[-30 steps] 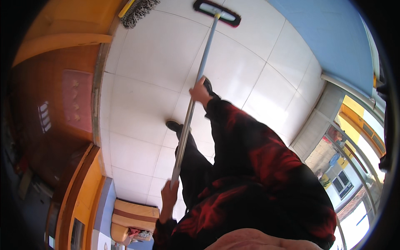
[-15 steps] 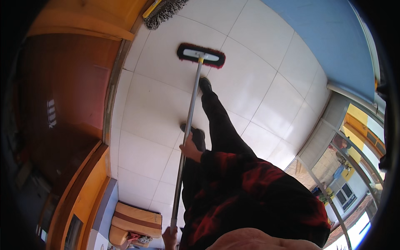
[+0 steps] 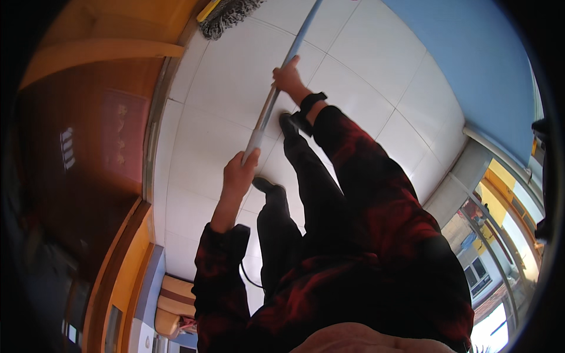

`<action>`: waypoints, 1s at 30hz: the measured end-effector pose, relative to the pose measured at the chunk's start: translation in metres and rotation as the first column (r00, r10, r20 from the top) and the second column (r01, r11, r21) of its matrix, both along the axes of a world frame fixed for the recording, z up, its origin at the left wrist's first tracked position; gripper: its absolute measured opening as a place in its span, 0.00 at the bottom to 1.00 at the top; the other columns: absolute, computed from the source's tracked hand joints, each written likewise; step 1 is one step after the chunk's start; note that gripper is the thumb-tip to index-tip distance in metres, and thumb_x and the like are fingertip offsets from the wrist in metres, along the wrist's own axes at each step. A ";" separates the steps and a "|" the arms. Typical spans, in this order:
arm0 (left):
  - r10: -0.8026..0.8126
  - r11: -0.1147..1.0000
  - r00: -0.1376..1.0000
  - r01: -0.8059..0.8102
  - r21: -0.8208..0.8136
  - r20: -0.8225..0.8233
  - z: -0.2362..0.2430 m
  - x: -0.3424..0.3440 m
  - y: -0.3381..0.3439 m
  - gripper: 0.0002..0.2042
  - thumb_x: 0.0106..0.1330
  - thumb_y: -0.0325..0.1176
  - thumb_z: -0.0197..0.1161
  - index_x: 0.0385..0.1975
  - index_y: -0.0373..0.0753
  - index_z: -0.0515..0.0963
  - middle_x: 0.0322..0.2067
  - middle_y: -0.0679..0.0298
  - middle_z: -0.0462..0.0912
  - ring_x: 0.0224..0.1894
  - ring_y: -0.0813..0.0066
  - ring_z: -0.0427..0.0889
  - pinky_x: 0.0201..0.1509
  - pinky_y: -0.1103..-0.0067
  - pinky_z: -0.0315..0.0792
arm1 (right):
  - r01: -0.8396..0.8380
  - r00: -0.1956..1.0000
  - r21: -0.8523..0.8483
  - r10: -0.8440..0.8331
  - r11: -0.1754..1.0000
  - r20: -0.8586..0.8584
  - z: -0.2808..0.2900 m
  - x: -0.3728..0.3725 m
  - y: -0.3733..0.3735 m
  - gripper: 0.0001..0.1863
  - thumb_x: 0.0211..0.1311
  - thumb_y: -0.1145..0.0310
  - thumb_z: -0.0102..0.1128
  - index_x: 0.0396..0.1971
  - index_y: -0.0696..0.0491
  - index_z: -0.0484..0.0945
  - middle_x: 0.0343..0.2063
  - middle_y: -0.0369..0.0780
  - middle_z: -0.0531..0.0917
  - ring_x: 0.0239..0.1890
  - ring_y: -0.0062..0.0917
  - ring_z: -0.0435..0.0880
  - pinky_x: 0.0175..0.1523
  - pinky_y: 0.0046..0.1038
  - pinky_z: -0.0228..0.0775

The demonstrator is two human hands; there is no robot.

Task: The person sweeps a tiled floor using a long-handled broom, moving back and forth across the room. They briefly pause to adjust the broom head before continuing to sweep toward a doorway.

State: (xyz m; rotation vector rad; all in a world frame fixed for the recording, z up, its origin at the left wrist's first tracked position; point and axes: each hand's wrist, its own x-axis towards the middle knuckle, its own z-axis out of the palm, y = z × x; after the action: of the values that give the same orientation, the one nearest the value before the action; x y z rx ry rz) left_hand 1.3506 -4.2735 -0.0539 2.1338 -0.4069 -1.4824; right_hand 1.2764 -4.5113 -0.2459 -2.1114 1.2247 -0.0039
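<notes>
Both hands hold the pole (image 3: 276,94), left hand (image 3: 238,175) fingers wrapped tight low down, right hand (image 3: 287,76) fingers wrapped tight higher up, above the floor (image 3: 235,76).

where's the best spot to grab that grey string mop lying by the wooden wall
Take the grey string mop by its yellow piece at the head's left end, not by the loose strands, which would only bunch up. Come from the open tiled floor, since the wooden wall blocks the other side. Both hands are now wrapped round the mop pole.
</notes>
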 end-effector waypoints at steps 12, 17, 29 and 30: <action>0.133 0.940 0.990 -0.110 0.323 -0.047 0.113 -0.048 0.292 0.16 0.63 0.46 0.53 0.21 0.40 0.72 0.11 0.71 0.64 0.13 0.85 0.63 0.17 0.82 0.58 | -0.367 0.858 0.212 0.418 0.906 -0.299 -0.004 -0.014 0.200 0.50 0.54 0.63 0.52 0.54 0.73 0.20 0.18 0.54 0.77 0.24 0.45 0.80 0.30 0.39 0.71; 0.081 0.914 0.997 -0.080 0.398 0.015 0.196 -0.090 0.492 0.11 0.60 0.38 0.56 0.24 0.37 0.72 0.14 0.62 0.71 0.17 0.71 0.72 0.22 0.73 0.66 | 0.129 0.991 0.712 -0.123 0.690 -0.061 0.049 -0.026 0.414 0.51 0.57 0.62 0.51 0.55 0.70 0.18 0.17 0.53 0.76 0.21 0.42 0.78 0.25 0.38 0.69; 0.047 0.849 0.984 -0.130 0.511 0.173 0.241 -0.120 0.560 0.16 0.60 0.43 0.57 0.19 0.36 0.69 0.13 0.56 0.73 0.18 0.55 0.74 0.20 0.64 0.65 | 0.185 0.982 0.701 -0.150 0.689 -0.112 0.089 0.002 0.524 0.49 0.53 0.66 0.51 0.59 0.65 0.21 0.25 0.57 0.77 0.27 0.46 0.79 0.29 0.40 0.71; 0.117 0.863 0.981 -0.179 0.473 0.157 0.228 -0.110 0.536 0.16 0.60 0.43 0.57 0.20 0.35 0.70 0.14 0.56 0.73 0.17 0.58 0.74 0.21 0.67 0.65 | 0.184 0.981 0.641 -0.180 0.745 -0.073 0.073 0.014 0.497 0.49 0.53 0.65 0.52 0.59 0.65 0.23 0.25 0.57 0.77 0.26 0.46 0.79 0.29 0.40 0.71</action>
State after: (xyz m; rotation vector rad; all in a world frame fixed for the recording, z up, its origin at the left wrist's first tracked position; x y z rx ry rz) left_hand 1.2408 -3.7374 0.1745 2.5859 0.1115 -1.4801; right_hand 1.2907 -4.0140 -0.1732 -1.3803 1.2088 0.3014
